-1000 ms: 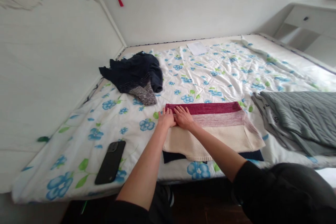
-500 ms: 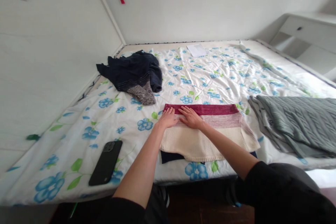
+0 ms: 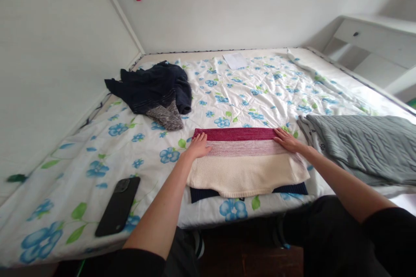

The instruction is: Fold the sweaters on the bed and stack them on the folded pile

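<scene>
A folded knitted sweater [image 3: 243,169] in burgundy, pink and cream bands lies near the bed's front edge, with navy knit showing beneath its lower side. My left hand [image 3: 198,146] rests flat on its upper left corner, fingers stretched out. On the upper right corner lies my right hand [image 3: 286,140], also open, with fingers spread over the burgundy and pink bands. Neither hand grips the fabric.
Grey cable-knit garments [image 3: 364,147] lie folded at the right. A dark navy garment [image 3: 156,88] is heaped at the back left. A black phone [image 3: 117,206] lies front left, and white paper [image 3: 235,61] near the wall. The bedsheet [image 3: 130,151] is floral.
My right hand has slid rightward across the sweater from beside the left hand to the right corner. My left hand stays on the left corner. The view has shifted slightly.
</scene>
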Tool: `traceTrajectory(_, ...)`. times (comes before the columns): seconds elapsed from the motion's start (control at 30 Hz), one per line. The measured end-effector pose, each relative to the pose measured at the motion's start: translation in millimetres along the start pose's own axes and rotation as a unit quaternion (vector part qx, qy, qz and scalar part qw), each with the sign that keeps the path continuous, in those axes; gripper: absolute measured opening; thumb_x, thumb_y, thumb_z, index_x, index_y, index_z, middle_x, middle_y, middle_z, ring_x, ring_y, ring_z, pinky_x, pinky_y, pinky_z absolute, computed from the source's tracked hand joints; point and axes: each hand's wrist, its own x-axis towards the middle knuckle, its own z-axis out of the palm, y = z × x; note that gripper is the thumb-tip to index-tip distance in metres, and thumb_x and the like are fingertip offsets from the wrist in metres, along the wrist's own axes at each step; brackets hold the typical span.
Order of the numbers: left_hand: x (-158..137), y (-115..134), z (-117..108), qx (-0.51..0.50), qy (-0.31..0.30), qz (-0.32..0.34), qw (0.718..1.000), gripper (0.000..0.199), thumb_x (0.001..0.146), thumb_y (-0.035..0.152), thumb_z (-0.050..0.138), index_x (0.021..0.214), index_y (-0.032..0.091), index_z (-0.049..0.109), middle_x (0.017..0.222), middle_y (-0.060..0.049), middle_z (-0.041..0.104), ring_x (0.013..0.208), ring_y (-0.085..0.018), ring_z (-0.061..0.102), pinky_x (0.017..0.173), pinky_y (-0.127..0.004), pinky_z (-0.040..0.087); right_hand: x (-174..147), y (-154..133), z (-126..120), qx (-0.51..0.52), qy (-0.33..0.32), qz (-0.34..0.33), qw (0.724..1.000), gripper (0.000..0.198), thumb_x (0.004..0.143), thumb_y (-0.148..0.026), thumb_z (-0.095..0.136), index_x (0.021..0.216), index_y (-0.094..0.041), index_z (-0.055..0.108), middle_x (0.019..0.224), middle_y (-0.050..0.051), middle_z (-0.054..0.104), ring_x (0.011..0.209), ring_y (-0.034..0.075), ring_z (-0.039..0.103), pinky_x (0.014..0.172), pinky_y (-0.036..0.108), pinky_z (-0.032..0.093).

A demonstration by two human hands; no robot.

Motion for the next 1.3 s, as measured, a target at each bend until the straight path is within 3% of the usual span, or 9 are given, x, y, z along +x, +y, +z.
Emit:
traceTrajectory(0.17,3.0,0.4,0.0,0.01,-0.002,-0.003,1.0,0.094,0.106,0.057,0.043,0.187,0.011,0.027,0.195,-0.018,0.016,0.182,-0.036,0.016,0.144,-0.051,0.022,13.8,5.0,-1.6,0.041,0.058,0.033,0.997,0.068,0.117,-0.048,0.048,0.176,-0.014,0.052,0.183,0.021,0.048,0.172,0.036,0.043,0.142,0.054,0.034)
traceTrajectory(0.33,6.8,3.1,3.7,0.019,-0.007,-0.024,1.0,0.098,0.105,0.058,0.04,0.187,0.007,0.022,0.195,-0.018,0.011,0.183,-0.036,0.011,0.145,-0.05,0.019,33.1,5.0,-10.9,0.124,0.128,0.148,0.973,0.063,0.103,-0.051,0.079,0.154,-0.015,0.074,0.144,0.021,0.079,0.131,0.036,0.076,0.117,0.046,0.057)
traceTrajectory(0.47,10.5,3.6,5.9,0.028,-0.008,-0.031,0.999,0.099,0.105,0.058,0.04,0.187,0.006,0.02,0.195,-0.018,0.011,0.183,-0.036,0.011,0.145,-0.05,0.018,41.0,12.1,-17.8,0.193,0.113,0.175,0.959,0.046,0.1,-0.056,0.08,0.124,-0.017,0.088,0.111,0.014,0.086,0.103,0.031,0.079,0.096,0.04,0.061)
traceTrajectory(0.57,11.8,3.0,5.9,0.03,-0.007,-0.037,0.999,0.1,0.105,0.059,0.039,0.187,0.005,0.02,0.196,-0.017,0.011,0.183,-0.036,0.012,0.145,-0.048,0.018,40.8,19.2,-21.7,0.19,0.13,0.202,0.952,0.044,0.102,-0.056,0.076,0.116,-0.016,0.089,0.102,0.013,0.086,0.096,0.031,0.078,0.09,0.039,0.06)
traceTrajectory(0.8,9.5,13.0,4.8,0.023,0.0,-0.062,0.998,0.1,0.106,0.062,0.039,0.189,0.01,0.019,0.196,-0.017,0.012,0.182,-0.041,0.012,0.145,-0.053,0.02,27.2,4.9,-22.0,0.065,0.141,0.242,0.958,0.047,0.109,-0.045,0.066,0.142,-0.014,0.079,0.137,0.027,0.078,0.131,0.044,0.072,0.111,0.054,0.055)
traceTrajectory(0.93,8.3,24.1,9.3,0.018,0.029,-0.086,0.996,0.096,0.107,0.067,0.04,0.19,0.024,0.018,0.198,-0.009,0.01,0.181,-0.049,0.012,0.144,-0.064,0.02,24.9,-27.0,-19.6,0.008,0.204,0.133,0.97,0.063,0.109,-0.029,0.055,0.171,-0.015,0.057,0.172,0.027,0.056,0.159,0.047,0.05,0.129,0.066,0.04)
traceTrajectory(1.1,6.8,31.3,14.8,0.015,0.054,-0.088,0.994,0.087,0.11,0.063,0.035,0.19,0.031,0.021,0.198,-0.005,0.009,0.179,-0.055,0.014,0.142,-0.071,0.017,27.2,-82.8,8.6,0.047,0.134,-0.036,0.989,0.067,0.116,-0.045,0.048,0.181,-0.025,0.048,0.187,0.016,0.041,0.173,0.042,0.034,0.14,0.068,0.027)
traceTrajectory(1.2,3.7,34.8,14.7,0.017,0.066,-0.094,0.993,0.084,0.112,0.058,0.032,0.19,0.028,0.023,0.197,-0.007,0.013,0.178,-0.055,0.017,0.142,-0.073,0.02,24.4,-104.7,28.1,0.051,0.087,-0.063,0.993,0.065,0.12,-0.057,0.044,0.18,-0.032,0.05,0.188,0.012,0.04,0.175,0.043,0.031,0.14,0.073,0.022)
traceTrajectory(1.3,-0.6,44.1,13.6,0.031,0.092,-0.113,0.989,0.083,0.112,0.053,0.032,0.189,0.021,0.029,0.196,-0.011,0.02,0.178,-0.055,0.018,0.143,-0.072,0.019,21.2,-111.8,36.2,0.038,0.091,-0.058,0.993,0.065,0.121,-0.056,0.043,0.181,-0.032,0.048,0.19,0.012,0.037,0.176,0.044,0.028,0.14,0.074,0.019)
